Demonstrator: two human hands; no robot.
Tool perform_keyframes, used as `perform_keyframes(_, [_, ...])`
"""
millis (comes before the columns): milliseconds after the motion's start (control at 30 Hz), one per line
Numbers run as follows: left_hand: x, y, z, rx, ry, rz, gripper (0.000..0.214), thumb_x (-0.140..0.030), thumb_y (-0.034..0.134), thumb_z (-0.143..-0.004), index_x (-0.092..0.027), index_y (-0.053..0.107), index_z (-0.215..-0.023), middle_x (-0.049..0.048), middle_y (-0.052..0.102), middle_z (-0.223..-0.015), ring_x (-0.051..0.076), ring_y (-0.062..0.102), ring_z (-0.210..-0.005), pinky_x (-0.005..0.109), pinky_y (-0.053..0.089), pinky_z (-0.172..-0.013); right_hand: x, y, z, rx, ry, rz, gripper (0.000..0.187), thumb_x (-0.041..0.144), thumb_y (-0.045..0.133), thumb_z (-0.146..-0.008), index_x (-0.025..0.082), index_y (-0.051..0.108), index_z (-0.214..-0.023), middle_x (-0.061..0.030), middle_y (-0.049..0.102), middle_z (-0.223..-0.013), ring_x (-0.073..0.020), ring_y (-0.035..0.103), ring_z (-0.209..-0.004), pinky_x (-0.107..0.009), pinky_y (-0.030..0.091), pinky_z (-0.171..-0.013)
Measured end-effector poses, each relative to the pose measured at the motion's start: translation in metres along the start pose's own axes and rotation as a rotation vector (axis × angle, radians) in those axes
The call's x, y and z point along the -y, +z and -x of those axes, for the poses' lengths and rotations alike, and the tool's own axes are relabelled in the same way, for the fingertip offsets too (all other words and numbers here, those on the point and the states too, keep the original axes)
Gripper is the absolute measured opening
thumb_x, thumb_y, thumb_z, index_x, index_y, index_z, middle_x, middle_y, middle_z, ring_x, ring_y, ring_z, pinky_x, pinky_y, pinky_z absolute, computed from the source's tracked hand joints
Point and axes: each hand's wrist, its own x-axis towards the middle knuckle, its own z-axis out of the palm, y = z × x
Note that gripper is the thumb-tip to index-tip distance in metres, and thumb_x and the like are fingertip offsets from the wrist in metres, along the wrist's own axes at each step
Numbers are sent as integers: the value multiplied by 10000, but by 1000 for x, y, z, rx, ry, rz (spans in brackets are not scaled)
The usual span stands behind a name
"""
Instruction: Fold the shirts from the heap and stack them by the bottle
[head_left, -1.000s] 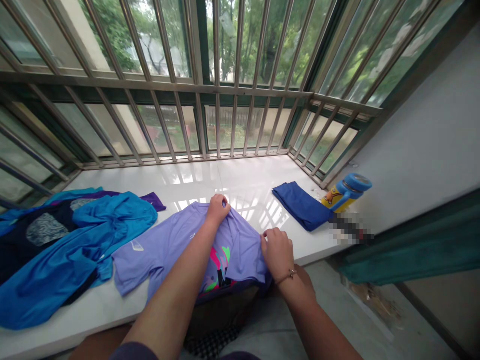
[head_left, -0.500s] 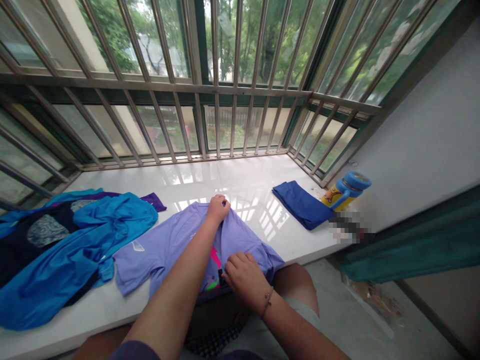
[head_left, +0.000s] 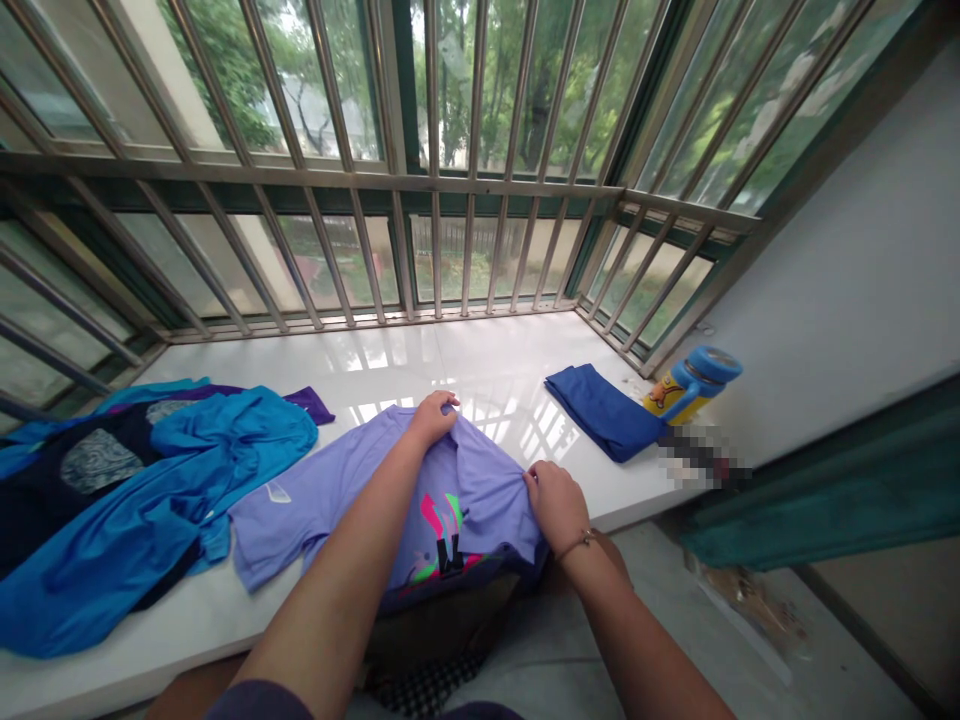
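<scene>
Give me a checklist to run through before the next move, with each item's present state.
1. Left grip on the lavender shirt near its upper edge: ok.
2. Right grip pinching the shirt's right edge: ok.
3. Shirt wholly on the white sill: not ok, its lower part hangs over the front edge.
4. Shirt apart from the folded blue cloth: ok, bare sill between them.
5. Shirt's left sleeve free of the blue garment: cannot tell, they meet or nearly meet.
</scene>
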Motion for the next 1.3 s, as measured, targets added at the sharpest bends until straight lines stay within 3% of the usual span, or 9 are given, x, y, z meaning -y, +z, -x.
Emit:
perform_keyframes(133, [-2, 2, 1, -7, -5, -6, 267, -113, 651, -744, -224, 765, -957, 84, 798, -1114, 281, 741, -1134, 443, 580, -1100, -6, 0, -3, -36, 104, -38, 223, 304, 541, -1130, 197, 724, -1064, -96, 751, -1103, -235, 689, -1027, -332, 417, -816])
perform_keyframes(333, [-5, 5, 1, -82, -40, -31, 175, -134, 665, -828, -225, 719, -968, 97, 769, -1071, 285, 722, -1091, 452, 577, -1052, 4, 1, -4, -92, -37, -80, 252, 434, 628, -1096, 216, 718, -1187, -95, 738, -1186, -260, 672, -1136, -342, 441, -876])
perform_keyframes(533, [-9, 2, 5, -200, -71, -42, 59, -261, 661, -935, -237, 678, -986, 106, 729, -1079, 281, 697, -1107, 446, 559, -1052, 6, 3, -18, -26, -14, -34, 195, 366, 615, -1103, 213, 725, -1053, -81, 741, -1088, -245, 676, -1055, -334, 433, -826])
perform_keyframes(767, [-12, 4, 10, -169, -77, -63, 178, -307, 741, -885, -236, 700, -1042, 14, 665, -778, 245, 666, -822, 382, 567, -845, 7, 1, -23, -82, 50, -26, 214, 367, 577, -1117, 203, 713, -1096, -103, 731, -1124, -254, 665, -1086, -330, 434, -831])
perform_keyframes(867, [-13, 4, 11, -134, -61, -64, 246, -285, 762, -868, -244, 732, -1109, 32, 723, -854, 252, 696, -885, 381, 578, -862, 9, 4, -18, -106, -10, -35, 211, 387, 606, -1102, 213, 710, -1160, -108, 721, -1179, -260, 654, -1124, -341, 447, -869])
perform_keyframes(1167, [-13, 5, 8, -59, 33, -74, 290, -207, 720, -895, -264, 797, -1168, 81, 814, -1216, 311, 716, -1208, 483, 541, -1135, 2, 0, -4, -162, -44, -82, 207, 316, 611, -1088, 223, 715, -1242, -121, 709, -1267, -278, 626, -1176, -375, 465, -949])
perform_keyframes(1300, [-13, 7, 8, -58, 58, -84, 276, -214, 654, -944, -246, 804, -1173, 102, 790, -1262, 303, 693, -1258, 496, 518, -1177, 15, -5, 23, -168, -313, -182, 256, 419, 675, -1068, 232, 714, -1238, -109, 708, -1268, -276, 615, -1205, -394, 458, -1039])
